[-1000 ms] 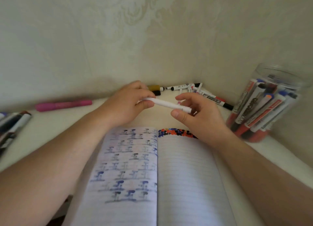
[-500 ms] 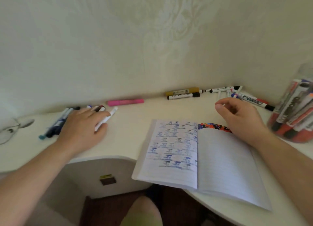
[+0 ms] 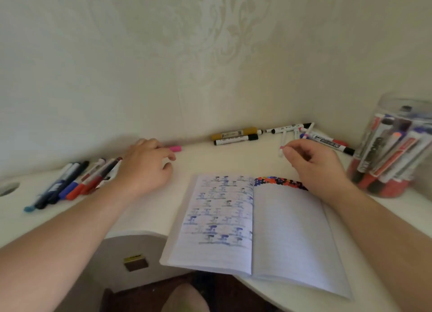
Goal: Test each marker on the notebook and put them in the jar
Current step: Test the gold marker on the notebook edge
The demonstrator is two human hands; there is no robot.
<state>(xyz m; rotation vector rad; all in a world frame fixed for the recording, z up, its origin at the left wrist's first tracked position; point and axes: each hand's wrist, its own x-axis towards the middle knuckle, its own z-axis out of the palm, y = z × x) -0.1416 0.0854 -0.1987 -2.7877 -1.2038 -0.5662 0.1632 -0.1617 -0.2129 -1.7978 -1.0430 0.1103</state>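
Markers (image 3: 70,185) grouped on desk's left, more by wall, many in jar (image 3: 392,152) at right.
Notebook (image 3: 257,227) lies open between the arms. Left hand (image 3: 145,169) loosely curled, empty, over pink marker (image 3: 175,148). Right hand (image 3: 313,164) pinches possibly a small cap (image 3: 281,150).

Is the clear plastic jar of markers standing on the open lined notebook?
No, the clear plastic jar stands on the white desk, right of the open lined notebook, apart from it.

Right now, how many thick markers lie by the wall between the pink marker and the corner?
2: a gold marker against the wall, and a white marker with a black cap just in front of it. None seems hidden there.
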